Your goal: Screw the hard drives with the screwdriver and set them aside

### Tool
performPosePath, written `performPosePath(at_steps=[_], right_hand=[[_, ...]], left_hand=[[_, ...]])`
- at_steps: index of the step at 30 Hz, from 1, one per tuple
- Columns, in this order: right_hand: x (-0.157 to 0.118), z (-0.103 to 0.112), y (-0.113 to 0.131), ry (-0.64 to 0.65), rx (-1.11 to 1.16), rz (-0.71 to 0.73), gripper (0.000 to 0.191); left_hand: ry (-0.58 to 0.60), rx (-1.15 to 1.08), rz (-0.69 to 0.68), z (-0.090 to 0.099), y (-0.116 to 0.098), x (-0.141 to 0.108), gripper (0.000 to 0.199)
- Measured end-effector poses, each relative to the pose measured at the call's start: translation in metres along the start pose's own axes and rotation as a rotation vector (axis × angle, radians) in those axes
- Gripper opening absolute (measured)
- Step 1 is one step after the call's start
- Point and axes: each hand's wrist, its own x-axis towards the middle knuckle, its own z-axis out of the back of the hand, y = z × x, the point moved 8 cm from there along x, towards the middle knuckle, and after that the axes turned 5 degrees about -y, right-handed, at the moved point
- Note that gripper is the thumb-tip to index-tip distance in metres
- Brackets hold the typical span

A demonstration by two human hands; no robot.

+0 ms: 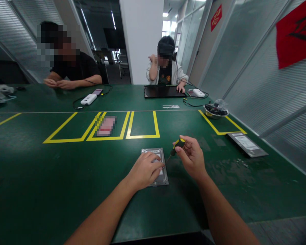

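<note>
On green tabletop [76, 183] by blinds [272, 92], right hand [194, 159] grips screwdriver [178, 146], left [146, 169] spreads across drive [163, 177].

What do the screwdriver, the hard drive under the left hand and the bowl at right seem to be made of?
Screwdriver: dark-and-yellow handle, probably plastic or rubber; thin, straight grey shaft, likely steel.
Hard drive under the left hand: silvery-grey casing with a dull sheen, apparently metal.
Bowl: shiny silvery wall, probably metal.
</note>
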Motion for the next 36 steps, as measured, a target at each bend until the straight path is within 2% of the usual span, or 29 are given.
performPosePath(at_steps=[7, 13, 20, 25, 36], right_hand=[[0.0, 0.001, 0.0, -0.014, -0.032, 0.01, 0.039], [-0.001, 0.006, -0.001, -0.061, -0.168, 0.03, 0.041], [-0.004, 0.007, 0.023, -0.103, -0.36, 0.205, 0.042], [-0.003, 0.002, 0.044, -0.086, -0.366, 0.339, 0.035], [-0.005, 0.002, 0.051, -0.132, -0.365, 0.353, 0.032]], left_hand=[[0.002, 0.0, 0.003, 0.0, 0.0, 0.0, 0.024], [-0.002, 0.003, 0.009, 0.0, 0.001, -0.001, 0.023], [0.004, -0.007, 0.006, -0.002, 0.001, -0.001, 0.023], [-0.002, -0.017, -0.008, -0.001, 0.0, -0.001, 0.023], [0.009, -0.018, -0.005, -0.002, 0.001, -0.001, 0.024]])
